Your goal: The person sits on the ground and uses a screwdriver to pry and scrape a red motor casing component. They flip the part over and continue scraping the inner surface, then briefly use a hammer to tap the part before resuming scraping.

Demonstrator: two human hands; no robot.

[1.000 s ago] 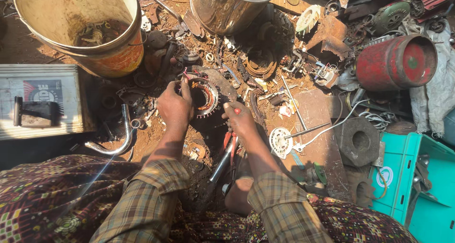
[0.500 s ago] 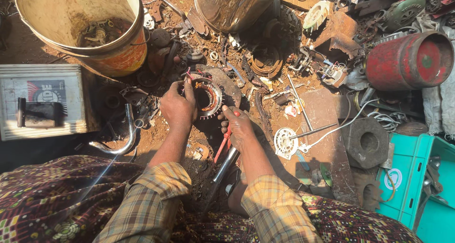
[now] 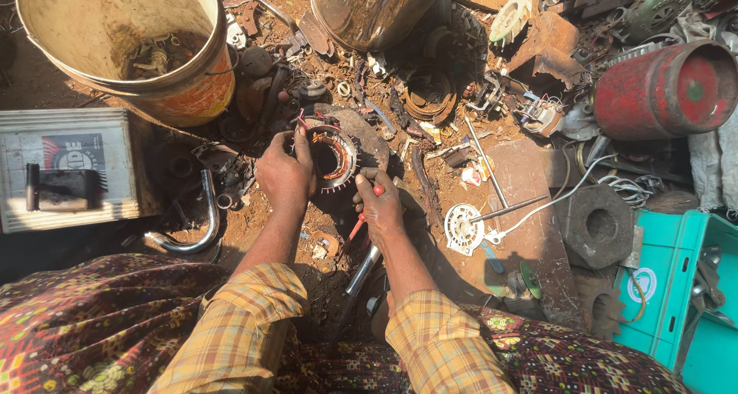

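Note:
A round motor stator with copper windings stands tilted on the dirt in the middle of the view. My left hand grips its left rim and steadies it. My right hand is closed around a red-handled tool, held just below and right of the stator. The tool's tip is hidden behind my fingers. A shiny metal bar lies beneath my right wrist. Both of my sleeves are yellow plaid.
A dirty bucket with scrap stands at the upper left, a metal drum at the top. A red cylinder lies at the right, teal crates at the lower right. A white battery sits left. Scrap parts cover the ground.
My right hand has moved up toward the stator with the red-handled tool. My left hand has stayed on the stator's rim.

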